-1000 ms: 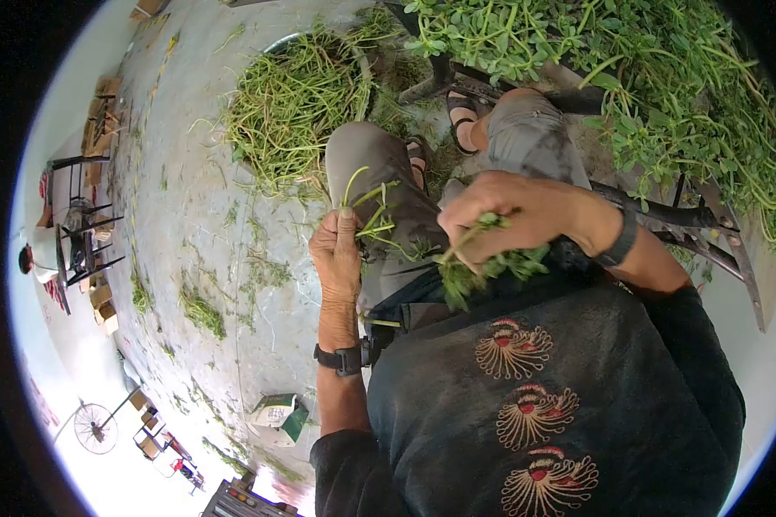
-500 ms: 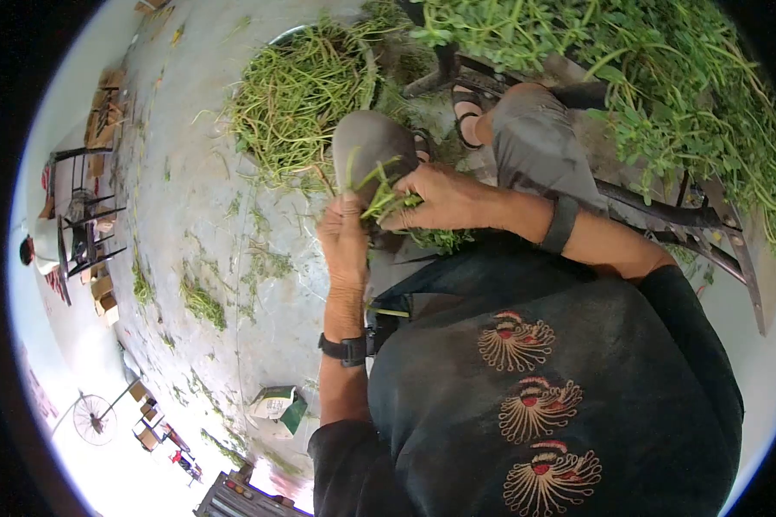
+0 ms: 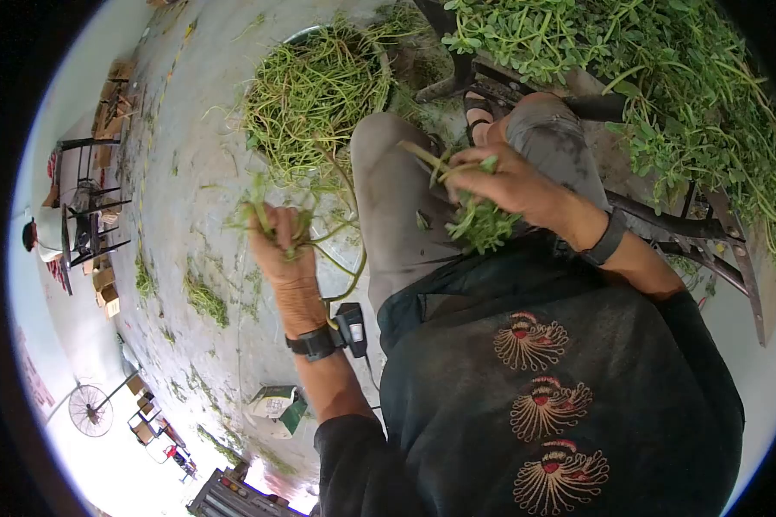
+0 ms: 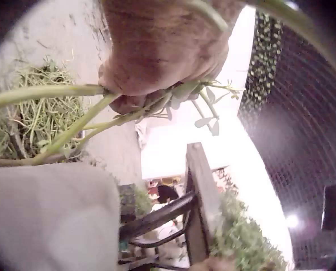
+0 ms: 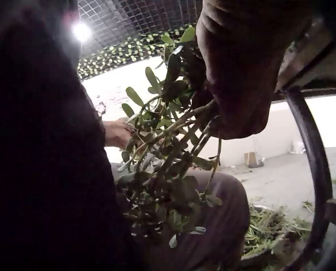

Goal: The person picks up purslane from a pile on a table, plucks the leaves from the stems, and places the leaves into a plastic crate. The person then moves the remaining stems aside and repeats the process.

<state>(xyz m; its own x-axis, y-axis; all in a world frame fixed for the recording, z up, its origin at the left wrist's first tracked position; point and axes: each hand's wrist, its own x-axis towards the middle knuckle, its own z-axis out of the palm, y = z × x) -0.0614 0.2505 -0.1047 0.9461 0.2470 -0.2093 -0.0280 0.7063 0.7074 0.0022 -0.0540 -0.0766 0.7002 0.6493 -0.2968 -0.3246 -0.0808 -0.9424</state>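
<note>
My left hand [image 3: 283,250] grips several long green stems [image 3: 353,271] of purslane, out to the left of the left knee. Small leaves stick out past its fingers, and the stems trail toward the knee; they also cross the left wrist view below the hand [image 4: 162,51]. Over the lap, my right hand [image 3: 522,189] grips a bunch of leafy purslane [image 3: 483,222], with a few bare stem ends pointing left. In the right wrist view the leafy bunch [image 5: 168,135] hangs from the curled fingers, and part of the left hand [image 5: 117,134] shows behind it.
A round tub heaped with stems [image 3: 319,95] stands on the floor beyond the left knee [image 3: 388,172]. More leafy purslane [image 3: 698,103] is piled on a dark-framed stand [image 3: 741,276] at the right. Scraps litter the floor, where a green-and-white bag [image 3: 278,408] lies. Another person [image 3: 47,233] sits far left.
Half a second ago both hands met at the stems over the left knee. Since then they have parted: the left has swung out left with stems, the right has drawn back right with its bunch.
</note>
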